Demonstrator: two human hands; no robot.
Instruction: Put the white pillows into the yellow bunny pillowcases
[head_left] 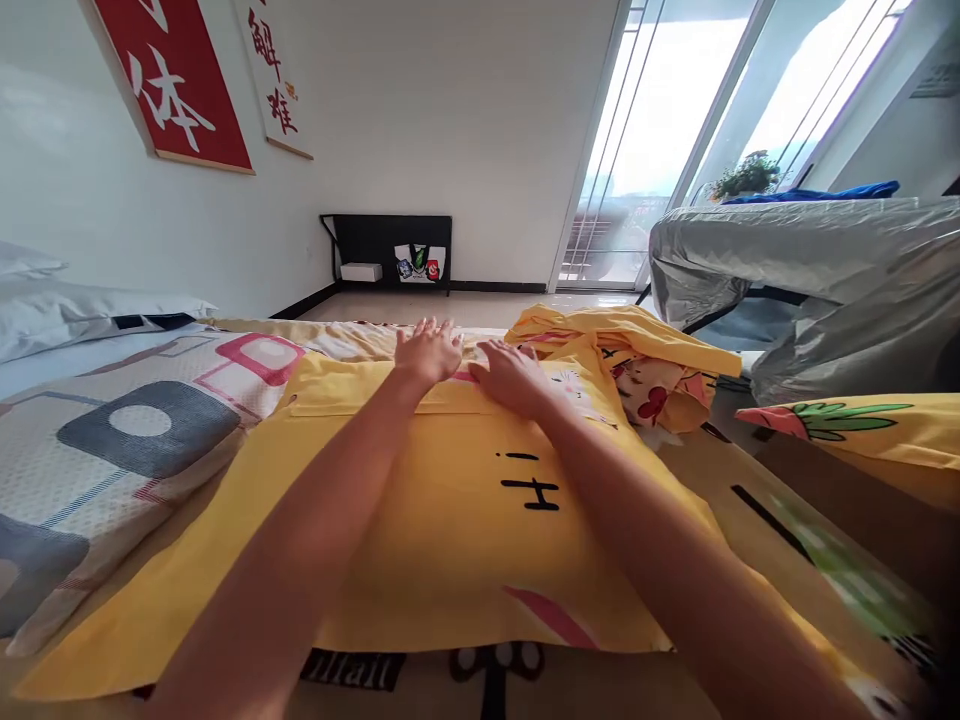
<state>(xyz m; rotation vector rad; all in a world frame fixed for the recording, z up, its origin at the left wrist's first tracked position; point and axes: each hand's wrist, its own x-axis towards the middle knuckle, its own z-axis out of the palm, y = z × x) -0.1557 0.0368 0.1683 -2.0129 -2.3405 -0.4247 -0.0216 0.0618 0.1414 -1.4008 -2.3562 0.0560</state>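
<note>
A yellow pillowcase with black "Hi" lettering lies flat on the bed in front of me. My left hand rests at its far edge, fingers stretched out and spread. My right hand lies flat beside it on the same far edge, palm down, fingers extended. Both arms reach forward over the pillowcase. Neither hand holds anything. A crumpled yellow patterned cloth lies just right of my right hand.
A patterned bedsheet with grey and pink shapes covers the bed at left. White pillows lie far left. A silver-covered object stands at right. A black low shelf sits against the far wall beside glass doors.
</note>
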